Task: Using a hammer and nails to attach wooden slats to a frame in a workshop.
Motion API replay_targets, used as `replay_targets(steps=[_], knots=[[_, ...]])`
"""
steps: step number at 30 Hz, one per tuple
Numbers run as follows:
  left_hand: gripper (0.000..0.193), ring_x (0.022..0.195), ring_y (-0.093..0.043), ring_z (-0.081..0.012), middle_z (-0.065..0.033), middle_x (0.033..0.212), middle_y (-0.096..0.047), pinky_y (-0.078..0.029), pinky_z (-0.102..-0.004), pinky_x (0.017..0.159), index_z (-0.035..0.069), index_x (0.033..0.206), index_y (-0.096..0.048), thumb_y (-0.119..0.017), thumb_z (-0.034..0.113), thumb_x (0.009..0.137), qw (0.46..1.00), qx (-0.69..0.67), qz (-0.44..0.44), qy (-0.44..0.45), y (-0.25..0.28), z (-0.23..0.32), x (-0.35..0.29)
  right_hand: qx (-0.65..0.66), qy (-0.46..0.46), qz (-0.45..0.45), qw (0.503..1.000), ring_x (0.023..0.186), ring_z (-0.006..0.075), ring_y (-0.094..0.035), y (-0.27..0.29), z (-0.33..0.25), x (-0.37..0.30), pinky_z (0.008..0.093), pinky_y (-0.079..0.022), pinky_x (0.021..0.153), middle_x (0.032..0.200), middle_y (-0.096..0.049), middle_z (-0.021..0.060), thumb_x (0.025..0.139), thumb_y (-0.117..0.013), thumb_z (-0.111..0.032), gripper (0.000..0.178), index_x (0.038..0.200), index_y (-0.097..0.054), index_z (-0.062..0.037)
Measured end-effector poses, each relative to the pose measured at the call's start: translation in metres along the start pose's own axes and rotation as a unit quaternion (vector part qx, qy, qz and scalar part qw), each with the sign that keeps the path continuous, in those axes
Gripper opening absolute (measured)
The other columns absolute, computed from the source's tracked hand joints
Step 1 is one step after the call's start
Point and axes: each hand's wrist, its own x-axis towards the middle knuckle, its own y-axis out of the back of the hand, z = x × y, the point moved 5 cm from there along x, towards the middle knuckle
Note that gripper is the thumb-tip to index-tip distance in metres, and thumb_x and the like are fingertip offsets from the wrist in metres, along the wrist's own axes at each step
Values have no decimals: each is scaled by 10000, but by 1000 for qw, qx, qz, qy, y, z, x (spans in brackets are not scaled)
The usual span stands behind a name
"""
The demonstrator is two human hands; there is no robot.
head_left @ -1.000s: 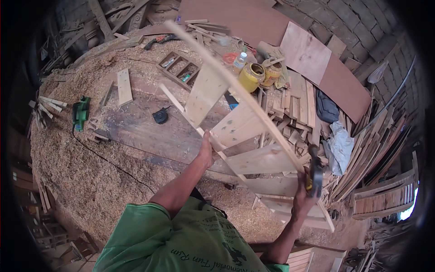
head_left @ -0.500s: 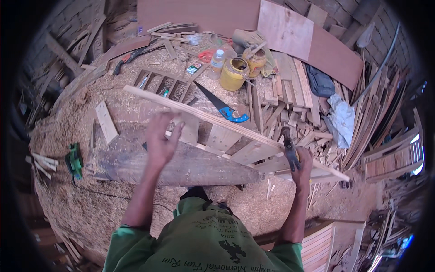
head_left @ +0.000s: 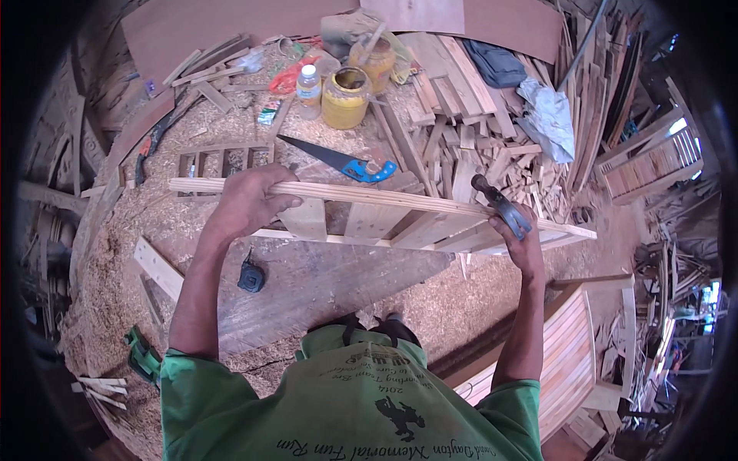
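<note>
Our left hand has closed onto the slatted frame near its left end. Toward its right end, our right hand clutches a hammer.

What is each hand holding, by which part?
Left hand: wooden frame, by its upper rail near the left end. Right hand: hammer, apparently by its hidden handle; any frame grip unclear.

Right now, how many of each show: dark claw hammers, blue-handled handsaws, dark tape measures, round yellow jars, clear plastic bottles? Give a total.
Dark claw hammer, in the right hand: 1
Blue-handled handsaw: 1
Dark tape measure: 1
Round yellow jars: 2
Clear plastic bottle: 1
Total: 6
</note>
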Motion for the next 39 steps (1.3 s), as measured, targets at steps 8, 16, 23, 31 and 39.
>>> replay_targets(steps=[8, 16, 23, 31, 39], knots=[[295, 1009, -692, -340, -129, 1029, -718, -530, -436, 893, 38, 1061, -727, -827, 190, 828, 997, 36, 49, -47, -4, -1, -35, 40, -29, -36, 998, 1008, 345, -571, -2, -6, 0, 447, -394, 1029, 1009, -693, 124, 888, -801, -362, 361, 1084, -743, -64], [301, 993, -698, -343, -135, 1018, -721, -535, -437, 885, 41, 1052, -728, -822, 222, 831, 995, 27, 86, -44, -18, -4, -60, -58, 5, 118, 991, 1190, 327, -592, -14, -32, -23, 449, -478, 1042, 1307, -681, 110, 852, -814, -160, 395, 1232, -736, -85], [348, 935, -703, -352, -152, 982, -719, -545, -445, 821, 37, 1043, -724, -835, 283, 821, 983, 79, 134, -102, -20, 1, -69, 247, -55, 194, 948, 1008, 257, -679, -92, -145, -35, 378, -551, 865, 1150, -685, 132, 955, -758, -214, 345, 1207, -646, -7], [368, 780, -694, -343, -153, 834, -683, -548, -458, 692, 44, 895, -662, -833, 358, 811, 967, 105, 169, -159, -36, -2, -87, 232, -186, 207, 932, 836, 256, -663, -160, -178, -43, 381, -529, 756, 1009, -640, 121, 966, -736, -218, 257, 1087, -699, 6], [373, 908, -711, -316, -146, 961, -704, -569, -426, 776, 40, 1052, -672, -796, 335, 860, 985, 77, 48, -148, -1, -13, -80, 158, -199, 192, 948, 808, 325, -642, -151, -199, -31, 419, -504, 727, 931, -595, 126, 910, -760, -171, 151, 977, -722, -41]])
